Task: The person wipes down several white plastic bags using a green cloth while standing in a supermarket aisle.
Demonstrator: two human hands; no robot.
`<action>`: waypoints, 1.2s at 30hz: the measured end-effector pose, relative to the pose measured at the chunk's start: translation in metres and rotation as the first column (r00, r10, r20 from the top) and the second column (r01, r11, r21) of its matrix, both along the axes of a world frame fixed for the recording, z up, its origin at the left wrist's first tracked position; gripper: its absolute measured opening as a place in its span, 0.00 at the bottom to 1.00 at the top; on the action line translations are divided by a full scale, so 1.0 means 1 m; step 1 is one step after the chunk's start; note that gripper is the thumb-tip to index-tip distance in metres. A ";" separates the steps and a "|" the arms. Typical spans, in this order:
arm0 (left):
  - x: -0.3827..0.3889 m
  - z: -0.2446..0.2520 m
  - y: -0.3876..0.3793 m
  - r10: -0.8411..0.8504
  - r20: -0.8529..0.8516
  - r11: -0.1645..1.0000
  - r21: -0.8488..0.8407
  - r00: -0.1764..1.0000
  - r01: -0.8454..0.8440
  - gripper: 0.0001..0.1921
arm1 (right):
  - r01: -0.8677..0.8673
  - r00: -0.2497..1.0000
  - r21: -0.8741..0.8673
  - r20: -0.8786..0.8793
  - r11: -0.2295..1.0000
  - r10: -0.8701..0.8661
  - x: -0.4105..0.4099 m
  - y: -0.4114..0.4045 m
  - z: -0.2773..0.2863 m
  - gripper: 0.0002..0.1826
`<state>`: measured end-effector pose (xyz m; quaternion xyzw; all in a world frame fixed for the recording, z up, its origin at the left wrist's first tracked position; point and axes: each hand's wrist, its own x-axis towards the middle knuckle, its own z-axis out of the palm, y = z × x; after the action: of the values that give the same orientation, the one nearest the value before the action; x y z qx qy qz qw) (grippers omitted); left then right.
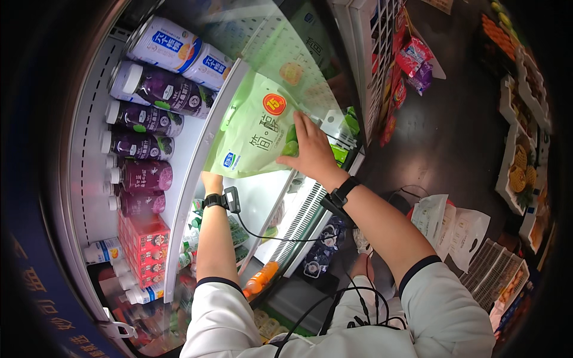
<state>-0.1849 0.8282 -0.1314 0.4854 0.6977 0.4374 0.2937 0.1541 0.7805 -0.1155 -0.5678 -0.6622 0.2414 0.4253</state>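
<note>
A large pale green plastic bag [250, 129], printed with dark writing and an orange round badge, stands tilted in the open refrigerated display case before me. My right hand [311, 150] grips its right side, thumb on the printed front and fingers along the edge. At the bag's lower left, my left hand [212, 182] reaches behind it; the fingers are hidden, so their grip does not show. A black wrist strap [344, 191] is on my right wrist. On my left wrist is another black strap [215, 200] with a small cabled device [232, 200].
Left of the bag, a shelf with a white front rail [206, 143] bears walnut drink cans [163, 44], purple juice bottles [145, 145] and red cartons [145, 253]. An orange bottle [261, 278] lies lower down. Plastic carrier bags [452, 223] and fruit boxes [515, 165] are to the right.
</note>
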 end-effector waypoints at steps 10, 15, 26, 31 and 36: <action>0.013 -0.007 -0.003 -0.070 -0.022 0.987 0.144 0.997 0.073 0.19 | -0.009 1.000 0.022 0.005 1.000 0.009 0.006 0.004 0.003 0.57; -0.001 0.002 0.009 -0.111 -0.494 0.989 0.034 0.862 0.147 0.21 | -0.008 1.000 0.044 0.016 0.999 0.007 0.005 0.011 0.006 0.58; -0.040 -0.050 0.007 -0.224 -0.158 0.975 -0.035 0.962 0.221 0.19 | -0.028 0.999 0.010 0.021 1.000 0.028 -0.004 -0.001 0.005 0.58; 0.000 -0.030 0.025 -0.204 0.008 0.976 -0.077 0.979 0.204 0.20 | -0.009 0.999 0.049 0.043 0.999 0.007 0.002 0.000 0.000 0.58; 0.008 -0.018 0.033 -0.195 0.049 0.977 -0.082 0.980 0.198 0.20 | -0.020 0.999 0.045 0.045 0.999 0.018 0.003 0.008 0.001 0.58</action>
<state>-0.1768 0.8611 -0.1496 0.5298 0.6585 0.3853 0.3704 0.1574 0.7881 -0.1145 -0.5568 -0.6824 0.2174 0.4209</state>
